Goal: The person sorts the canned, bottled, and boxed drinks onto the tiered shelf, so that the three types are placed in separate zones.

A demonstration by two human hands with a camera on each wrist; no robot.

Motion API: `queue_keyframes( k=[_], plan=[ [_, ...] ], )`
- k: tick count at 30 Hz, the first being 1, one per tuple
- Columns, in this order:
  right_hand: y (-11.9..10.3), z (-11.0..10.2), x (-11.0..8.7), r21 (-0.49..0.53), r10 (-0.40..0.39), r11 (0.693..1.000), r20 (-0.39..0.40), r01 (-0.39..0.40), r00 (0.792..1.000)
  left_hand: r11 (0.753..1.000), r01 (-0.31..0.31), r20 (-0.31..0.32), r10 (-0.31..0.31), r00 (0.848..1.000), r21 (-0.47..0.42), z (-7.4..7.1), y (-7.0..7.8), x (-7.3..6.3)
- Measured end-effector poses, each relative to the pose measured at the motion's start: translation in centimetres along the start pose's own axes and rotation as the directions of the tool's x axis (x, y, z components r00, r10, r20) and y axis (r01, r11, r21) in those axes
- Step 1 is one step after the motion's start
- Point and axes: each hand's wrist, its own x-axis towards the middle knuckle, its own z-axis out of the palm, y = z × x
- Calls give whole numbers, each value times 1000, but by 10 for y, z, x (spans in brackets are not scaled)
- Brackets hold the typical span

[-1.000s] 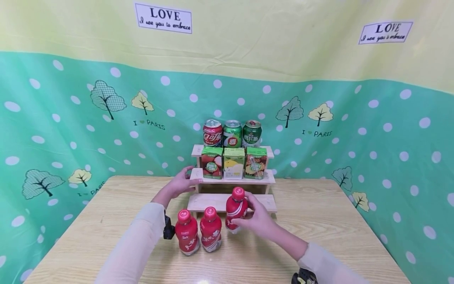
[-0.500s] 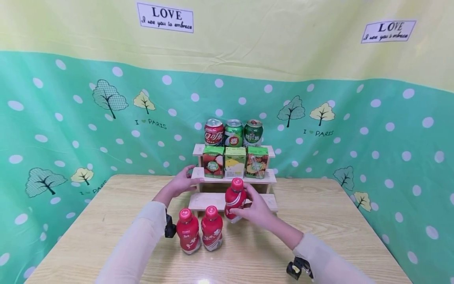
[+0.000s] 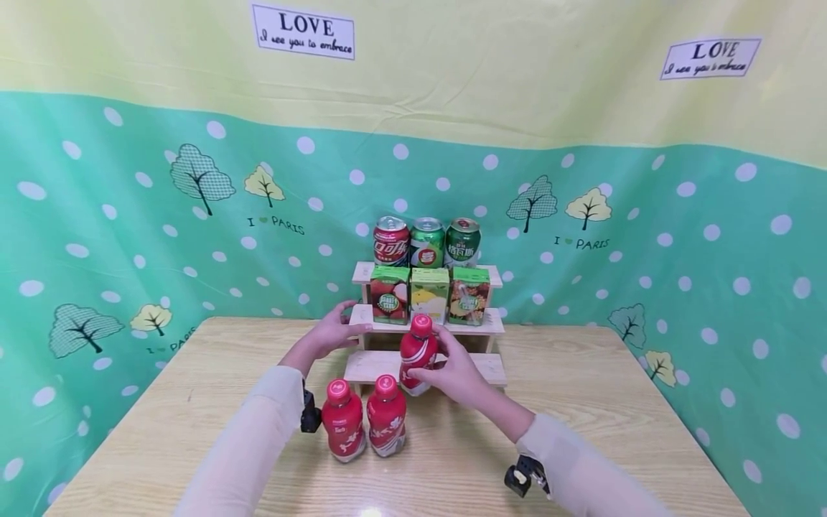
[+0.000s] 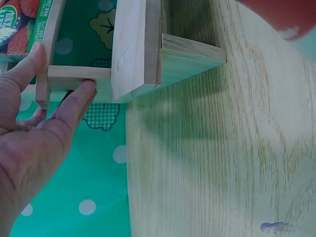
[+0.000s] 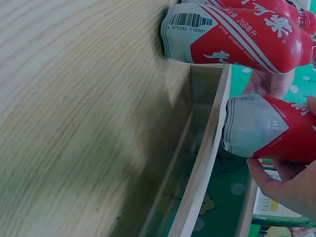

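Note:
My right hand [image 3: 460,372] grips a red plastic drink bottle [image 3: 418,353] with white stripes on its label. The bottle is held over the lowest step of a wooden three-tier display stand [image 3: 371,366]. In the right wrist view the bottle's pale base [image 5: 244,126] shows clear of the board's edge, thumb and fingers round its body. My left hand [image 3: 328,334] holds the left end of the middle step. In the left wrist view, the thumb lies on that board and another finger [image 4: 79,101] touches the side support. Two more red bottles [image 3: 344,422] stand upright before the stand.
Three drink cans [image 3: 391,241] line the top step. Three juice cartons [image 3: 429,296] stand on the middle step. The light wood table [image 3: 568,402] reaches to a green and yellow patterned cloth backdrop [image 3: 413,165].
My right hand has lifted the bottle from in front of the stand and carried it forward and left, over the lowest step. The left hand stays on the stand.

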Motion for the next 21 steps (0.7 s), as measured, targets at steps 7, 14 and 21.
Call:
queue_keyframes(
  k=[7, 14, 21],
  plan=[
    [-2, 4, 7, 2, -21, 1000, 0, 21, 1000, 1000, -1, 3, 1, 1000, 4, 0, 0, 0],
    [-2, 10, 14, 1, -9, 1000, -20, 9, 1000, 1000, -3, 2, 3, 1000, -1, 1, 1, -1],
    [-2, 15, 24, 6, -59, 998, -7, 59, 998, 1000, 3, -8, -3, 1000, 13, 2, 2, -2]
  ],
)
